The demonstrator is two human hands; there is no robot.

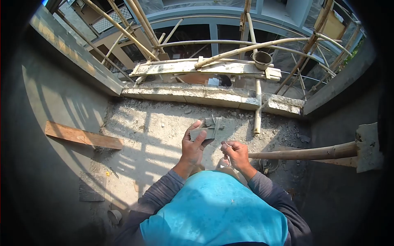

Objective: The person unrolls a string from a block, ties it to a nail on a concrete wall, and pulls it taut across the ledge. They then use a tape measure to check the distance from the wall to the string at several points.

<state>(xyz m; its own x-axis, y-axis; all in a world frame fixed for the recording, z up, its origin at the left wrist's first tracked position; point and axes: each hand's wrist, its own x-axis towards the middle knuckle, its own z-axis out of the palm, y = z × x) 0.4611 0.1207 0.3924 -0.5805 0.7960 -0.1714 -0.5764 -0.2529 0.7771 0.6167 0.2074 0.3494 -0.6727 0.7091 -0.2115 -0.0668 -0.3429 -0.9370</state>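
Note:
My left hand (193,146) is closed around a small grey block (201,133), its thumb across the near face. Pale string or thin strips (217,124) wrap the block's right end, and loose ends stick up from it. To the right and slightly nearer my body, my right hand (237,155) is closed in a pinch, thumb against the curled fingers. Whatever lies in that pinch is too small to make out. Both hands are in front of my blue shirt (217,205), apart from each other.
A low rough wall (188,95) crosses ahead, with bamboo scaffolding (230,42), a plank (172,67) and a bucket (262,60) beyond it. A wooden board (84,135) leans at left. A bamboo pole (303,153) extends at right. Rubble covers the floor (143,123).

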